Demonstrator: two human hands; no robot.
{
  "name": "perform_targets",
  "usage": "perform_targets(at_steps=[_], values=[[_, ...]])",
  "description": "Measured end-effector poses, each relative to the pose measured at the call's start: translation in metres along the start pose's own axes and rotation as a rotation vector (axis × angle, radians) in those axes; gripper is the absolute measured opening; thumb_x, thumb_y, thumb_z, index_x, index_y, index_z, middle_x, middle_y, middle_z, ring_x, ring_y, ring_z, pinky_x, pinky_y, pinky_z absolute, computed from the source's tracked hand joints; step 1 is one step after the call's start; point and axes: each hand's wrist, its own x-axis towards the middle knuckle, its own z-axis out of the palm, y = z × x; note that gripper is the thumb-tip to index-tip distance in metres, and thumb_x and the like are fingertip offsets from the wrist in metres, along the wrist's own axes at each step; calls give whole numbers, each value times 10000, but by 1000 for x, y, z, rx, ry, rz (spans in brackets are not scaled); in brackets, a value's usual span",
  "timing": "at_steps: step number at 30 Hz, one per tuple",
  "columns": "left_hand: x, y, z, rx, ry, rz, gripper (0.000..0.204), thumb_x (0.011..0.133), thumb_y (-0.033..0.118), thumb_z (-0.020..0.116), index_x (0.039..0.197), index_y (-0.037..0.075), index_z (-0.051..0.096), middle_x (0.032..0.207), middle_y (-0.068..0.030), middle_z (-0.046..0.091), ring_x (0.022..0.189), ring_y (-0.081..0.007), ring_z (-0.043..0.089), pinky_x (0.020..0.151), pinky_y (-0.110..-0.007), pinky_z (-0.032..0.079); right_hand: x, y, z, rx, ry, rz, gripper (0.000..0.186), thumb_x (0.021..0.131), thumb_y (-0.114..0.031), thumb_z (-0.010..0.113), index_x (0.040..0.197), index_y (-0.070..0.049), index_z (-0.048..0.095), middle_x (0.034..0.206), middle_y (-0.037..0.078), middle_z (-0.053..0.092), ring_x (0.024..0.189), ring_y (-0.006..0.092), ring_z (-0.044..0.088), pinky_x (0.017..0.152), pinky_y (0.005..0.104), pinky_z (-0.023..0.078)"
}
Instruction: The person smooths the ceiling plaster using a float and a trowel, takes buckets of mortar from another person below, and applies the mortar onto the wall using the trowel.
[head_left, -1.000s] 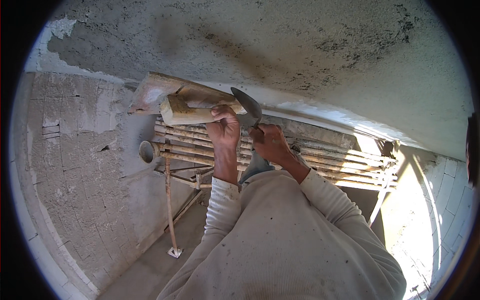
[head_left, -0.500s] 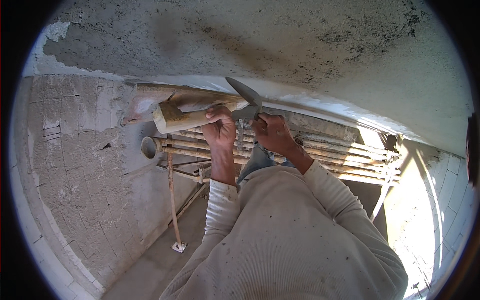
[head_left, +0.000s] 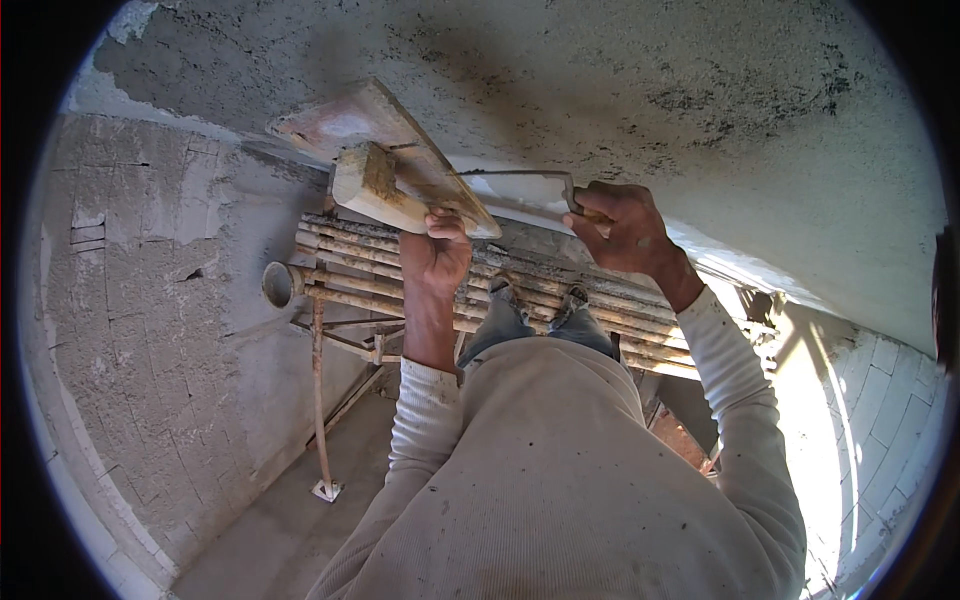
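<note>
My left hand (head_left: 435, 255) is wrapped round the wooden handle of a plastering float (head_left: 375, 190), its broad flat board tilted up toward the grey plastered surface (head_left: 600, 95). In my right hand (head_left: 625, 230) is a trowel (head_left: 520, 190), gripped by its handle. The blade points left, toward the float's lower right edge. Whether blade and board touch, I cannot tell. Wet-looking dark patches and rough specks mark the plaster above both hands.
My feet (head_left: 565, 300) stand on a platform of rusty scaffold pipes (head_left: 370, 270), one with a round open end. A prop (head_left: 320, 400) reaches down to the floor below. A rough block wall (head_left: 140, 300) rises at left; sunlight hits the right side.
The float has swung up, its board lifting toward the plaster. My right hand has moved right, away from my left, and the trowel has turned from pointing up-left to lying nearly level.
</note>
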Motion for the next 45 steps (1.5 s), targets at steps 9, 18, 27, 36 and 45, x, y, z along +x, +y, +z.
perform_targets(at_steps=[9,18,27,36,45], values=[[4,-8,13,33,97,6,155,925,60,670,825,-55,640,775,-122,644,651,-151,636,546,-236,595,-28,53,39,-188,-5,16,185,907,-241,757,1003,-87,720,812,96,666,694,323,674,642,425,513],[7,-9,6,25,131,-13,204,958,98,673,816,-45,646,761,-114,632,669,-157,647,549,-242,592,-23,53,41,-241,-159,68,184,945,-290,686,974,-110,711,855,91,701,824,345,702,773,469,538],[8,-11,14,11,79,-33,256,1014,190,635,895,-36,647,797,-130,648,699,-177,669,572,-262,605,-26,83,57,-294,-220,82,252,949,-340,653,1074,-125,697,944,108,711,916,356,714,841,473,555],[13,-22,-9,87,66,140,216,1050,197,563,1026,-9,624,787,-102,617,665,-171,633,550,-258,588,-92,150,122,-249,-153,355,213,916,-281,707,862,-74,705,782,143,715,781,372,711,708,478,565],[-2,16,-52,327,365,581,341,1088,222,475,1226,-67,593,960,-167,685,810,-239,729,680,-294,669,-91,49,76,151,257,629,220,937,-191,710,839,-6,641,585,123,511,490,271,437,542,391,426]])
